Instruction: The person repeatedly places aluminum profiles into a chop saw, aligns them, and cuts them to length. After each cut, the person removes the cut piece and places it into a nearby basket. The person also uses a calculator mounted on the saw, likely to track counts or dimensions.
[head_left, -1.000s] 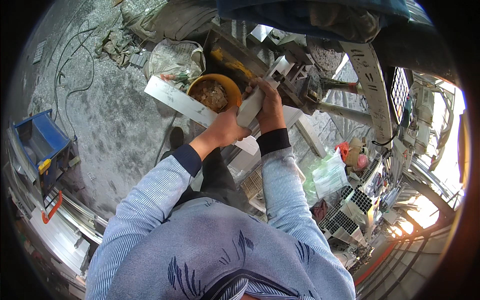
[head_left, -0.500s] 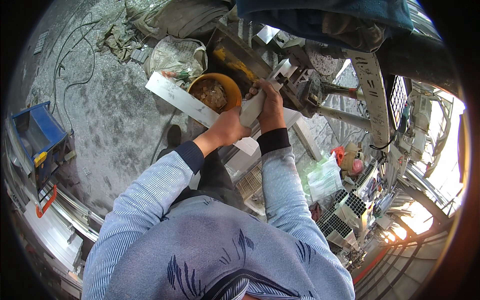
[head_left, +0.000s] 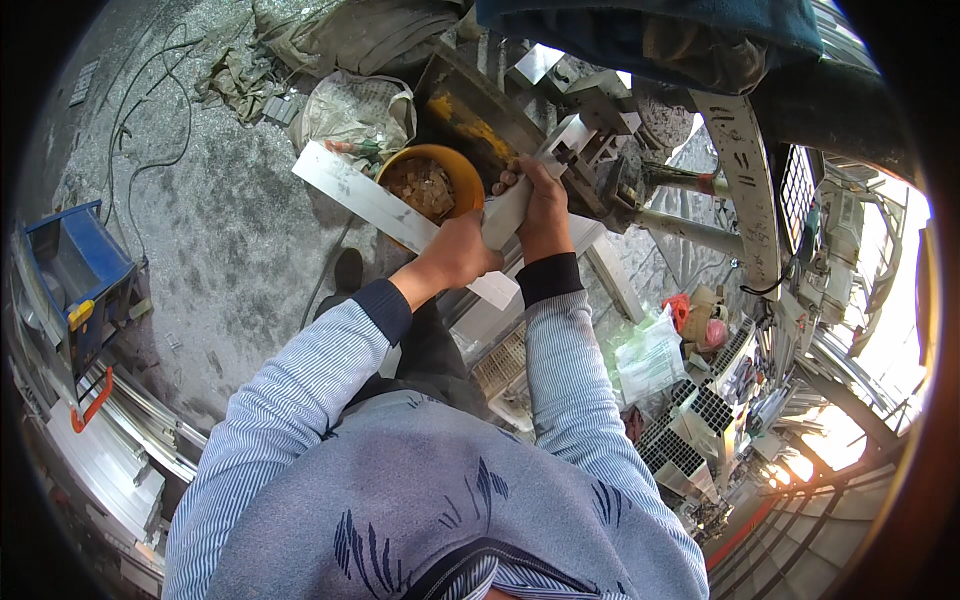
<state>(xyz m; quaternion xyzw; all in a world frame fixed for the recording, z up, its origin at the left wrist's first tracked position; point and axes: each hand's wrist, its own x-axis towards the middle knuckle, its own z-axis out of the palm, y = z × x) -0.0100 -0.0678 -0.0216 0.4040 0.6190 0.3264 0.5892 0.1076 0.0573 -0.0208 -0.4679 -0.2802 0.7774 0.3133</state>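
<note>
A silver-grey metal profile runs slantwise between my hands, its far end at the metal fixture of a machine. My left hand is closed around its near end. My right hand wraps it farther up, near the fixture, with fingertips curled over its left side. A flat, pale metal bar passes beneath my left hand, from the upper left to the lower right. Behind this bar stands a yellow bucket holding small brownish pieces.
A white sack lies beyond the bucket. On the left stand a blue metal cart and stacked long profiles. Black cable trails over the floor. At the right are a machine post and bundled square tubes.
Almost nothing differs. Both hands keep their grip on the metal profile, and the view has shifted very slightly.
</note>
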